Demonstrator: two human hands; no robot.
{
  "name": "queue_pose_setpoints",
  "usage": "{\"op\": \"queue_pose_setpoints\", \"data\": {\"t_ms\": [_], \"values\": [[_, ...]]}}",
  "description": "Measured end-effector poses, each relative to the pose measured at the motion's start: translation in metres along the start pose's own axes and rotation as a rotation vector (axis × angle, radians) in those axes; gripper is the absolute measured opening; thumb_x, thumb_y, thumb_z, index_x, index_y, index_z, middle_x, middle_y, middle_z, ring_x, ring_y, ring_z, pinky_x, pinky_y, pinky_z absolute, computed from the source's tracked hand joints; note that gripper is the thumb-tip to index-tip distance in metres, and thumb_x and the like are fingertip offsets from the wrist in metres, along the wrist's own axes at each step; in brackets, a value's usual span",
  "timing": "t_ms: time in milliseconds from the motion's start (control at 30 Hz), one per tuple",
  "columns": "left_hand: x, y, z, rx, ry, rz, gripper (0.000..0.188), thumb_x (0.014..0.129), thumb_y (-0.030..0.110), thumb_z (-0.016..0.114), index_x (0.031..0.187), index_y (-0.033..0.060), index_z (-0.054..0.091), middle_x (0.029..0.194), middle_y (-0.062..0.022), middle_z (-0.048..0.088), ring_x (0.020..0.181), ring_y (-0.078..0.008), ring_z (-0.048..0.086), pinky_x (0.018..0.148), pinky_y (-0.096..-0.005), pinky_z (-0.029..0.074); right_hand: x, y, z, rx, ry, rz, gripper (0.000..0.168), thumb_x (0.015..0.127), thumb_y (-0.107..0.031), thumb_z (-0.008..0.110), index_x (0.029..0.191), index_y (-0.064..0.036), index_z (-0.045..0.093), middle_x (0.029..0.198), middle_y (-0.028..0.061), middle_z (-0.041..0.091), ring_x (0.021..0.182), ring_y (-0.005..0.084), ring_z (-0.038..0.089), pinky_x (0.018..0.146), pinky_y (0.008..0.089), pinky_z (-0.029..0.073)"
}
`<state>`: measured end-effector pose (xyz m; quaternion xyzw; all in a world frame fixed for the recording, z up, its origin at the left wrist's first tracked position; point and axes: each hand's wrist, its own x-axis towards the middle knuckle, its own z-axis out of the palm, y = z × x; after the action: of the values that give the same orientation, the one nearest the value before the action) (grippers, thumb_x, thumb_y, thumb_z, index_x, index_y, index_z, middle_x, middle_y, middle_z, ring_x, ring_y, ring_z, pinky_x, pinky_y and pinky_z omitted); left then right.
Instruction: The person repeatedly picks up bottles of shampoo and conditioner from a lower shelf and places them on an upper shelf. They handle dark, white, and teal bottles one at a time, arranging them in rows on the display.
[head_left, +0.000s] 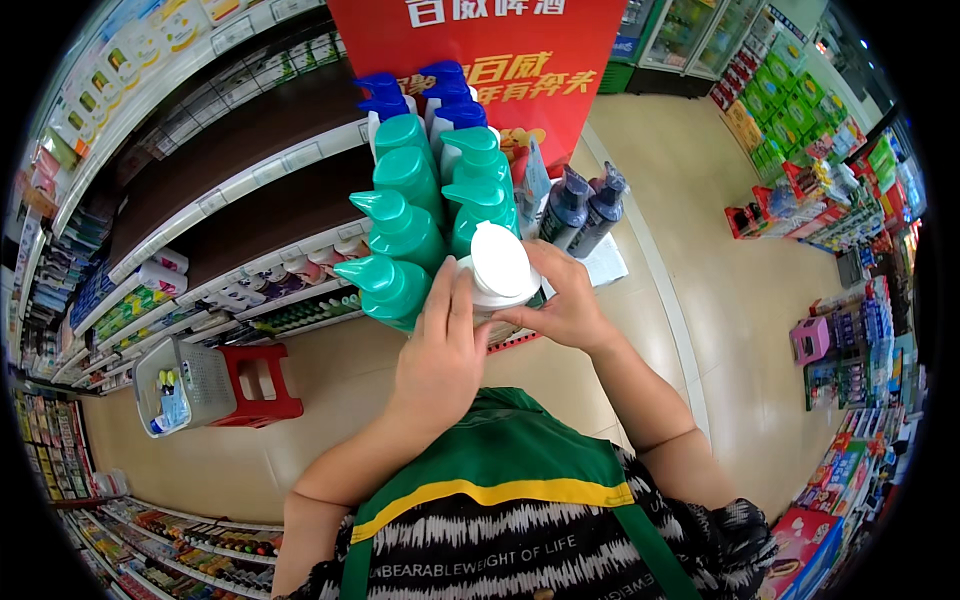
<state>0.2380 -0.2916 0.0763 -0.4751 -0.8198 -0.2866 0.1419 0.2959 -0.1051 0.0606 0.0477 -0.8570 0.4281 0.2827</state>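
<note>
A white pump bottle (501, 266) is held between my two hands, its white pump head uppermost. My left hand (448, 352) presses its fingers against the bottle's left side. On the opposite side, my right hand (562, 296) curls its fingers and thumb around it. Green pump bottles (405, 229) stand in two rows just left of and beyond the white one. Behind them are white bottles with blue pump heads (459, 116). Two dark pump bottles (566, 206) stand to the right. The lower part of the white bottle is hidden by my hands.
Long store shelves (247, 176) run along the left, beside a red poster board (480, 45) bearing writing. On the floor at the left, a grey plastic basket (202, 382) with several items sits against a red plastic stool (259, 382). Stocked displays (810, 202) stand at the right.
</note>
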Motion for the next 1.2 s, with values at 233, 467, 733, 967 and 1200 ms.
{"op": "queue_pose_setpoints", "data": {"t_ms": [233,467,733,967,1200], "values": [[-0.03,-0.004,0.008,-0.189,0.008,-0.012,0.059,0.074,0.014,0.079,0.124,0.0021,0.05,0.124,-0.0209,0.05,0.096,-0.0343,0.061,0.076,-0.0379,0.054,-0.014,-0.001,0.007,-0.001,0.031,0.205,0.076,0.059,-0.017,0.091,0.125,-0.001,0.054,0.115,0.0141,0.064,0.106,0.0261,0.062,0.093,0.037,0.048],[-0.051,-0.033,0.042,-0.25,-0.364,-0.106,0.044,0.086,0.024,0.064,0.122,0.0031,0.049,0.118,-0.0118,0.054,0.091,-0.0318,0.064,0.07,-0.0387,0.054,-0.043,0.018,0.036,-0.064,0.069,0.368,0.073,0.064,-0.014,0.087,0.125,-0.002,0.05,0.114,0.0166,0.06,0.105,0.034,0.06,0.088,0.0394,0.049],[-0.048,-0.029,0.048,-0.238,-0.448,-0.142,0.047,0.088,0.025,0.063,0.127,0.005,0.047,0.125,-0.0108,0.05,0.095,-0.0313,0.063,0.07,-0.039,0.054,-0.044,0.025,0.039,-0.116,0.034,0.379,0.069,0.064,-0.016,0.087,0.121,-0.002,0.051,0.11,0.0169,0.06,0.102,0.0352,0.06,0.084,0.0395,0.049],[-0.059,-0.037,0.048,-0.33,-0.495,-0.106,0.043,0.089,0.027,0.062,0.124,0.0059,0.05,0.124,-0.0104,0.051,0.095,-0.03,0.063,0.075,-0.0402,0.053,-0.055,0.033,0.042,-0.1,0.046,0.363,0.081,0.06,-0.017,0.09,0.125,0.0,0.045,0.111,0.0186,0.06,0.104,0.0334,0.061,0.084,0.0402,0.05],[-0.078,-0.071,0.036,-0.514,-0.544,-0.004,0.033,0.088,0.025,0.063,0.115,0.0074,0.058,0.113,-0.0105,0.058,0.093,-0.0302,0.064,0.075,-0.0399,0.053,-0.073,0.003,0.038,-0.25,0.27,0.282,0.079,0.064,-0.012,0.087,0.129,-0.001,0.044,0.116,0.0135,0.055,0.105,0.0259,0.057,0.086,0.0365,0.049]]}}
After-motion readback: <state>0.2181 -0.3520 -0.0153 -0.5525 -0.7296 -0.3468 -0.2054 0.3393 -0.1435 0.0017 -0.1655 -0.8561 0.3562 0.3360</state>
